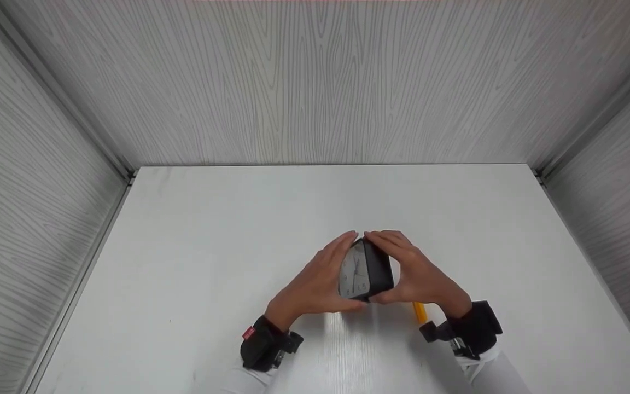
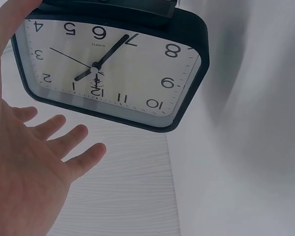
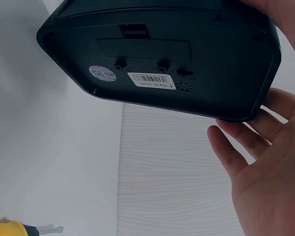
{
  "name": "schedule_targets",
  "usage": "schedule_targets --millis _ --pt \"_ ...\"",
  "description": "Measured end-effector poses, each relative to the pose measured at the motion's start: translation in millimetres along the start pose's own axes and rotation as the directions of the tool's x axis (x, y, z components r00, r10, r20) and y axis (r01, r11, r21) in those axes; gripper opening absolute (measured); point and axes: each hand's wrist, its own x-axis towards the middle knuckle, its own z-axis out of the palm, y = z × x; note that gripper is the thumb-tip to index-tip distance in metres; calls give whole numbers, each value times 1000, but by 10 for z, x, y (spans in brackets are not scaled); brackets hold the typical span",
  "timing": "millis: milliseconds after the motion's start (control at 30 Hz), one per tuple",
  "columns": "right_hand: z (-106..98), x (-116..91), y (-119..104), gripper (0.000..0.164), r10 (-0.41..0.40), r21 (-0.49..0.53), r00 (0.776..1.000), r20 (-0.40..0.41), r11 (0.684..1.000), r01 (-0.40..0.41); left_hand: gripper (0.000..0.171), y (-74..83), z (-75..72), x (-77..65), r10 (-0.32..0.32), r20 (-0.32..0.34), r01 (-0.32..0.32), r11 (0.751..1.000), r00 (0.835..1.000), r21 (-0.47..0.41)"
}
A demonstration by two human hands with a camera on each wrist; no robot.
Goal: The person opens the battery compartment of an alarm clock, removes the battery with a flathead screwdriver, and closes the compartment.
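Observation:
A black desk clock (image 1: 354, 273) with a pale dial is held between both hands above the white table. My left hand (image 1: 318, 282) grips it at the dial side, thumb at the near edge and fingers at the far edge. On the casing's back side, my right hand (image 1: 424, 276) holds it with thumb and fingers. In the left wrist view the clock's dial (image 2: 137, 64) shows numerals and hands. The right wrist view shows its back (image 3: 201, 54), with a battery cover, two knobs, a switch and a barcode label.
A screwdriver (image 3: 10, 228) with a yellow handle lies on the table, partly under the right forearm in the head view. The white tabletop (image 1: 227, 219) is bounded by grey wood-grain panels (image 1: 315, 82) at the back and both sides.

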Motion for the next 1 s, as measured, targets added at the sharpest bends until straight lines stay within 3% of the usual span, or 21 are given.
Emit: schedule_targets --millis 400,700,1000 --pt "7 24 -28 100 20 59 1000 20 998 -21 110 -14 14 27 15 50 -6 986 999 -164" --pt "-4 35 -57 103 21 122 999 40 992 -26 108 -24 8 14 51 -18 -54 982 999 -182" --pt "-49 -48 24 115 55 254 998 -17 966 -49 116 -39 -84 -39 88 -127 -117 962 988 -247"
